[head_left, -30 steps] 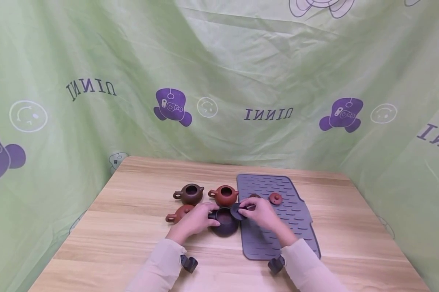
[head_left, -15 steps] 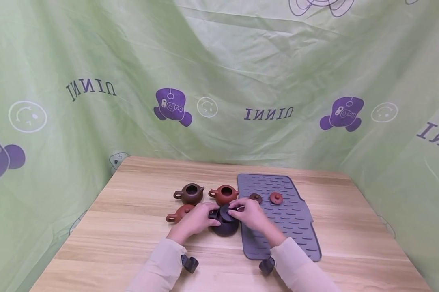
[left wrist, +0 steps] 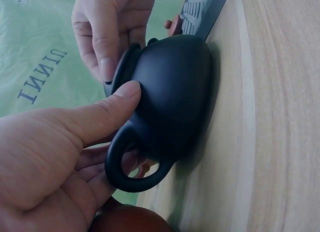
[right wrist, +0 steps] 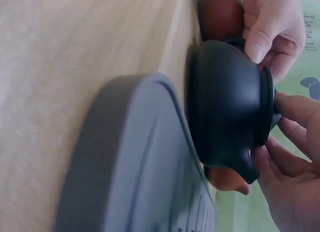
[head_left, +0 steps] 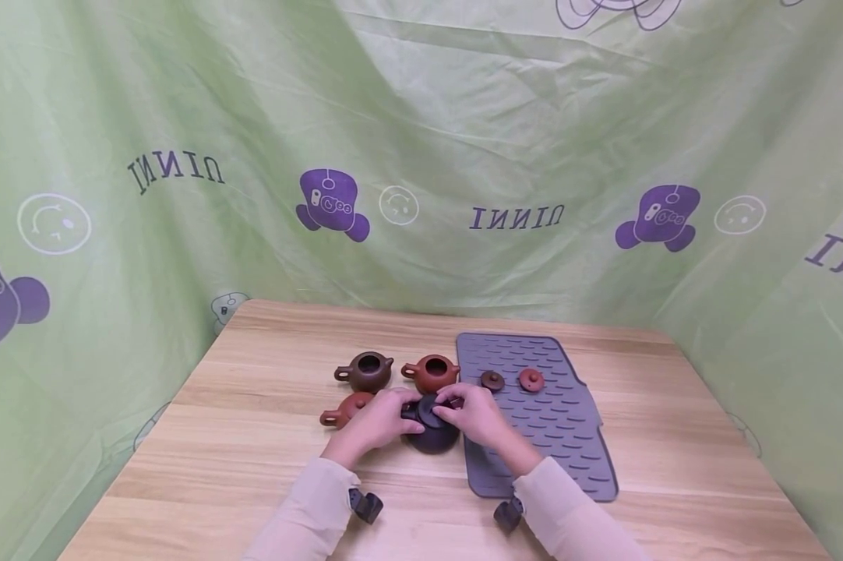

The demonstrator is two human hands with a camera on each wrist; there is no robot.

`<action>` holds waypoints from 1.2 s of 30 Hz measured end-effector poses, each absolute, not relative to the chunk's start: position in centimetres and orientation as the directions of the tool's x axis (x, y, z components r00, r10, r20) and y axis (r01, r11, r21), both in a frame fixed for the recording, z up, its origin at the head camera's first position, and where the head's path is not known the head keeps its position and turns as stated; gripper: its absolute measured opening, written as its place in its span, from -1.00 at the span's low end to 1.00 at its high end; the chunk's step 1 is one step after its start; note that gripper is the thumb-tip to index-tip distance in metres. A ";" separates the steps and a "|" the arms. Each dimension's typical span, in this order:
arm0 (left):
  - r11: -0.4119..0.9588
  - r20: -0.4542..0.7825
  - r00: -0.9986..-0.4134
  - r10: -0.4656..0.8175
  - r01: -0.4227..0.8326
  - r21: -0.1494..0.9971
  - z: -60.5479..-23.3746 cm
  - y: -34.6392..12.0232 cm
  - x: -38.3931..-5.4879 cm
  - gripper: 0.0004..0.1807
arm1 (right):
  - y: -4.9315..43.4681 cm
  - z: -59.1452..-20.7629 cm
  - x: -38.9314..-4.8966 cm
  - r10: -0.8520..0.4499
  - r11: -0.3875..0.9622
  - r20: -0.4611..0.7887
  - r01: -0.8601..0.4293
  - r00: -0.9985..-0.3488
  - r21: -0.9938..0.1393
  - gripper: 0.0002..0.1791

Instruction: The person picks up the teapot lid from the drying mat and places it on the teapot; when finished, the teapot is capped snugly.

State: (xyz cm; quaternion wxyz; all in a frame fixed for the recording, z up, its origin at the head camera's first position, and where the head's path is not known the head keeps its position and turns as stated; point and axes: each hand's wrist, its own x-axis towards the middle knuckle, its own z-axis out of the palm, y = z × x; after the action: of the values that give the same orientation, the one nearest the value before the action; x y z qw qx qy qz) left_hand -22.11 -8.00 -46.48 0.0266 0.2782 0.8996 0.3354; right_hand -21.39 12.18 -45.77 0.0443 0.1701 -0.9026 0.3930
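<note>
A black teapot [head_left: 432,442] stands upright on the wooden table, at the left edge of the grey mat. My left hand [head_left: 374,425] steadies it on the handle side, with the thumb [left wrist: 128,90] against the body near the rim and the other fingers behind the handle [left wrist: 142,184]. The black lid [head_left: 428,413] lies over the teapot's mouth. Thumb and fingers of my right hand [head_left: 479,418] pinch the lid's knob, which they mostly cover. Past the lid, the short spout [right wrist: 243,167] shows in the right wrist view.
Close behind are a dark brown lidless teapot [head_left: 369,377] and a red-brown lidless one [head_left: 432,379]. An orange-brown lidded teapot [head_left: 351,407] is partly hidden by my left hand. On the grey mat [head_left: 548,444] lie a brown lid [head_left: 492,380] and a reddish lid [head_left: 530,380].
My right hand has brought the black lid leftward from above the mat's edge and lowered it, from tilted to flat, onto the black teapot. My left hand has stayed in place.
</note>
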 end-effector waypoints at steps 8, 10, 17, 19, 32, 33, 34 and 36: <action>0.628 0.130 -0.852 0.507 0.468 0.622 -46.5 -7.9 -22.1 -0.61 | 12.0 -46.5 -21.3 -0.268 0.656 0.267 -0.378 -0.926 -0.653 -0.88; 0.628 0.132 -0.852 0.507 0.470 0.621 -46.5 -7.9 -22.1 -0.62 | 12.0 -46.6 -21.3 -0.266 0.657 0.270 -0.379 -0.925 -0.652 -0.88; 0.631 0.132 -0.852 0.507 0.471 0.616 -46.3 -7.9 -22.0 -0.59 | 12.2 -46.1 -21.4 -0.279 0.645 0.240 -0.366 -0.930 -0.671 -0.87; 0.639 0.127 -0.854 0.505 0.469 0.609 -46.1 -7.9 -22.0 -0.55 | 12.6 -45.8 -21.6 -0.268 0.636 0.224 -0.347 -0.937 -0.689 -0.87; 0.555 0.182 -0.891 0.417 0.408 0.725 -43.7 -11.3 -23.3 -0.43 | 17.6 -45.3 -24.4 -0.067 0.716 0.234 -0.210 -0.970 -0.666 -0.91; 0.544 0.183 -0.893 0.411 0.401 0.737 -43.6 -11.7 -23.5 -0.44 | 17.9 -45.4 -24.6 -0.055 0.723 0.234 -0.200 -0.971 -0.662 -0.91; 0.528 0.183 -0.894 0.408 0.395 0.752 -43.6 -12.2 -23.8 -0.45 | 18.2 -45.5 -24.7 -0.045 0.729 0.231 -0.190 -0.972 -0.657 -0.90; 0.483 0.179 -0.898 0.401 0.373 0.792 -43.5 -13.0 -24.4 -0.47 | 18.8 -45.7 -25.0 -0.029 0.741 0.226 -0.172 -0.974 -0.649 -0.88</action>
State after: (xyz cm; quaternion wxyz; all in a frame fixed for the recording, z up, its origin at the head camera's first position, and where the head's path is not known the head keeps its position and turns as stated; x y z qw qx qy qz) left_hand -24.38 -12.96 -43.53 0.0154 0.2248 0.8611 0.4558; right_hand -25.00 18.78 -45.74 0.1008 0.0542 -0.9276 0.3556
